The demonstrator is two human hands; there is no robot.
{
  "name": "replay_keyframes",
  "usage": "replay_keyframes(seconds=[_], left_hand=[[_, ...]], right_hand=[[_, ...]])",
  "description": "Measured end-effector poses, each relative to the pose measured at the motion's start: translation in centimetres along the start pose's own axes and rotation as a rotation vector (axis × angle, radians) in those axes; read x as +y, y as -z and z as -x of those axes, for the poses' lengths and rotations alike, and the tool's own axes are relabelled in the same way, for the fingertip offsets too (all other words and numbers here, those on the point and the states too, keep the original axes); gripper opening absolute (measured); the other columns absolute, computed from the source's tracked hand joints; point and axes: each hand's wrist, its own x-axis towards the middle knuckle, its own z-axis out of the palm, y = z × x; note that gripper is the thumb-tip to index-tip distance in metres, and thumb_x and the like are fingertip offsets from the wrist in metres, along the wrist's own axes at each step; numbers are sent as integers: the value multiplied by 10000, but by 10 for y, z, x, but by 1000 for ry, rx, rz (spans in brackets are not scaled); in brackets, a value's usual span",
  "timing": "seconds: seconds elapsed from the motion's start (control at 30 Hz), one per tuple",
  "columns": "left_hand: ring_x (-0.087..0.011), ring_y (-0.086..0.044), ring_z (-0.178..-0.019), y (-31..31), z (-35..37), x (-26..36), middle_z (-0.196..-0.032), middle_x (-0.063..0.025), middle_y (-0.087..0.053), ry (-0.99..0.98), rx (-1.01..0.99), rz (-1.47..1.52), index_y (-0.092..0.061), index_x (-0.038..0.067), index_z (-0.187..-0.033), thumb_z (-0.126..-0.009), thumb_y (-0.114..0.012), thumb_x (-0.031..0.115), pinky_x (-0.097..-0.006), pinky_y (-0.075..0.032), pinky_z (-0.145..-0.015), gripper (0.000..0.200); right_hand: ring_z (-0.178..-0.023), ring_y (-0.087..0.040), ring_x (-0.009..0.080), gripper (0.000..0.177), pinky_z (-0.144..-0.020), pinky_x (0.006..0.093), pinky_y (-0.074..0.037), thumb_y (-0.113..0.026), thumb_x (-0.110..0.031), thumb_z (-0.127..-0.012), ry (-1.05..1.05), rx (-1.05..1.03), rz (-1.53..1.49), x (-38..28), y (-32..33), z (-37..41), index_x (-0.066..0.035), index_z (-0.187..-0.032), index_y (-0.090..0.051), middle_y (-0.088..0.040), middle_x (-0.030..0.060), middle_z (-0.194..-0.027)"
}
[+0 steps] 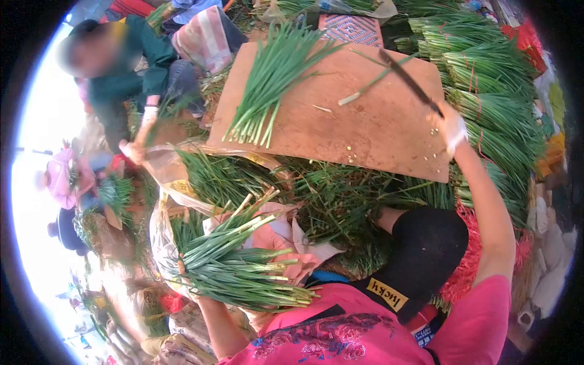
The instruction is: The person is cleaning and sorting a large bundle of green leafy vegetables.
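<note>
My right hand (449, 126), in a white glove, grips a long dark knife (406, 78) whose blade slants over the far right of a brown wooden board (371, 131). A single cut scallion stalk (371, 84) lies under the blade. A loose heap of scallions (274, 76) rests on the board's left part, white ends toward me. My left hand (182, 271) clutches a thick bundle of scallions (237, 267) low at my left side; the bundle hides most of the fingers.
Tied scallion bundles (490, 85) are stacked along the right. Loose greens (340, 194) fill the ground before the board, beside a plastic bag (163, 173) of scallions. A person in a green jacket (137, 67) sits at the far left, handling greens.
</note>
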Motion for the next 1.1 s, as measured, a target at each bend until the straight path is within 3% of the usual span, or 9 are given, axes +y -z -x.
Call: replay_keyframes(seconds=[0.13, 0.23, 0.4, 0.53, 0.6, 0.67, 0.83, 0.97, 1.1], left_hand=[[-329, -543, -1009, 32, -13, 7, -1174, -158, -556, -1, -148, -56, -497, 71, -1213, -875, -472, 492, -477, -451, -893, 540], [-326, -532, -1026, 30, -7, 8, -1177, -163, -546, -54, -62, -55, -495, 79, -1210, -857, -488, 497, -479, -453, -886, 548], [-319, -543, -1013, 27, -12, -1, -1156, -161, -559, -53, -75, -80, -502, 47, -1195, -826, -494, 515, -456, -456, -887, 596], [-316, -551, -1002, 24, -20, 5, -1136, -158, -573, -65, -123, -108, -512, 31, -1181, -818, -492, 518, -446, -458, -888, 608], [-316, -567, -961, -13, 5, 5, -1099, -160, -597, -122, 109, -213, -537, -2, -1152, -817, -469, 524, -432, -468, -872, 627], [-322, -583, -927, 1, 2, 9, -1054, -147, -621, -12, 14, -37, -587, 73, -1092, -821, -513, 482, -465, -480, -845, 496], [-329, -609, -878, 64, -30, 12, -997, -110, -644, -54, 0, 204, -594, 185, -997, -824, -590, 342, -517, -504, -788, 233], [-311, -613, -829, 83, -41, 21, -946, -114, -631, -66, 13, 230, -566, 135, -1010, -812, -612, 270, -498, -522, -739, 244], [-290, -612, -797, 70, -33, 26, -906, -94, -620, -157, -1, 209, -564, 107, -1000, -805, -629, 232, -478, -528, -717, 241]], right_hand=[[-924, -592, 376, 403, -778, 427, -472, -598, -178, -818, 10, 99, 349, 10, -30, -98, -121, -1212, -537, -617, 204, -1010], [-977, -584, 355, 422, -819, 440, -456, -594, -165, -818, -107, -15, 181, -18, -46, -99, -116, -1232, -533, -608, 191, -1068], [-1000, -572, 351, 470, -893, 412, -459, -588, -245, -807, 561, -355, 106, -64, -72, 34, -165, -1267, -534, -601, 179, -1089], [-934, -582, 342, 411, -816, 411, -475, -601, -246, -806, 613, -698, -10, -99, -31, 117, -191, -1213, -581, -616, 169, -979], [-953, -591, 319, 395, -831, 390, -467, -614, -215, -808, 353, -465, 162, -70, -23, 115, -103, -1187, -591, -631, 167, -1016], [-951, -580, 294, 369, -862, 352, -444, -607, -174, -826, 336, -116, -17, -4, -25, 90, -68, -1178, -585, -619, 155, -1035], [-1136, -522, 298, 450, -953, 340, -405, -593, -118, -836, -5, -121, 114, 40, -13, 82, -95, -1279, -515, -539, 163, -1248], [-1081, -527, 336, 551, -932, 391, -421, -600, -72, -815, 60, -253, 500, 3, -11, 96, -181, -1335, -456, -530, 143, -1227], [-997, -566, 308, 407, -848, 382, -462, -607, -74, -792, 527, -90, 462, -39, -38, 97, -142, -1193, -580, -589, 138, -1096]])
